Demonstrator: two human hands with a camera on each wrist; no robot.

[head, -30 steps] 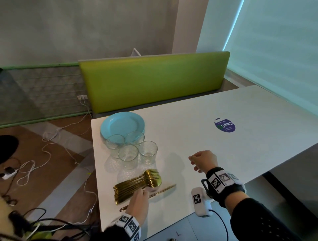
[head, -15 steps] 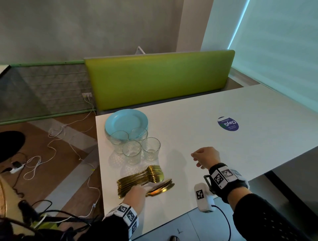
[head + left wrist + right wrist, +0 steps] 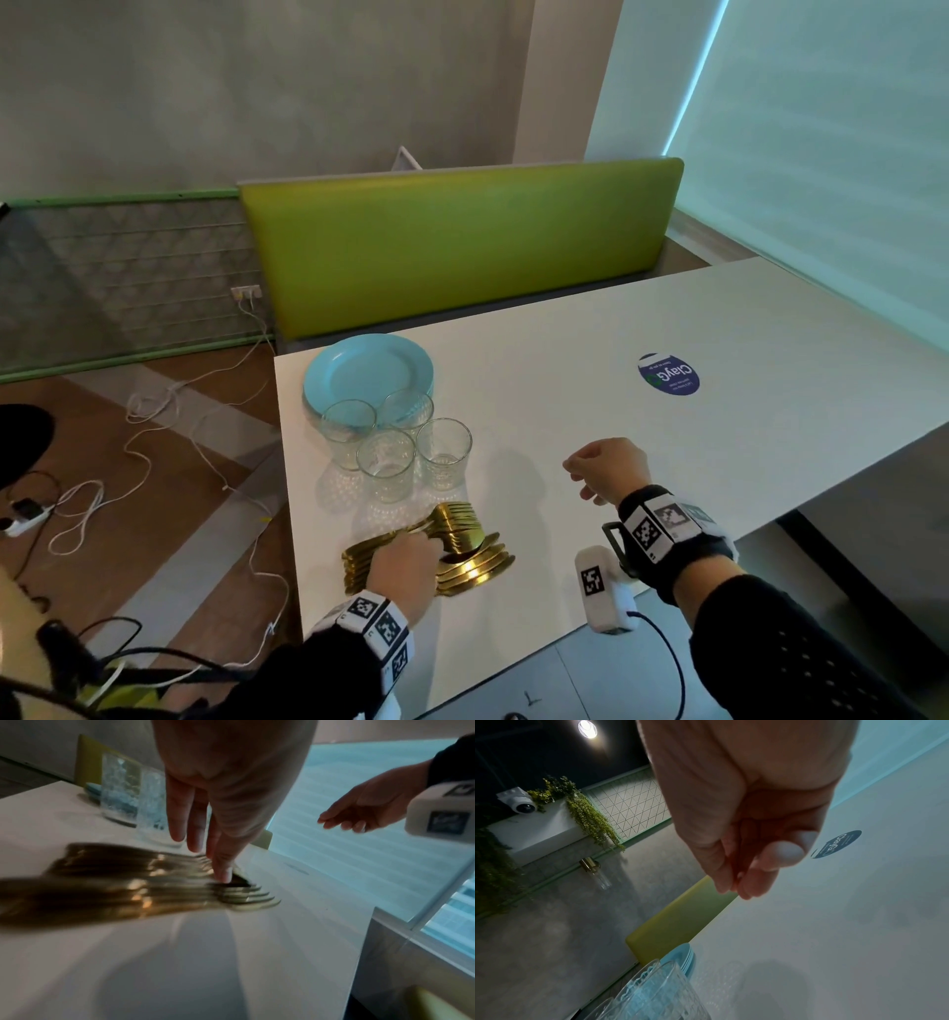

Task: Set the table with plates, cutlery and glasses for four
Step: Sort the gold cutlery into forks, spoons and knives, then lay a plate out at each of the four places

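- Both hands are hovering over the white table (image 3: 667,452), near its front edge.
- L hand (image 3: 403,568) is reaching down w/ straight fingers (image 3: 177,817); one fingertip is touching the gold cutlery pile (image 3: 462,552). It's not gripping anything.
- R hand (image 3: 608,467) is sitting just above the table, right of the cutlery pile & well apart from it. Its fingers (image 3: 757,874) are hanging loosely curled & holding nothing.
- Gold cutlery pile is lying flat in 2 bunches touching each other; it's blurry in the L wrist view, so can't tell forks from spoons there.
- 4 clear glasses (image 3: 390,462) are standing upright in a tight group just behind the cutlery pile.
- Blue plates (image 3: 359,367) are sitting in a stack behind the glasses, further from the cutlery pile, at the table's back left corner.
- Round dark blue sticker (image 3: 669,374) is lying on the table far to the right of the cutlery pile.
- Green bench back (image 3: 462,241) is standing past the table, behind the plates.
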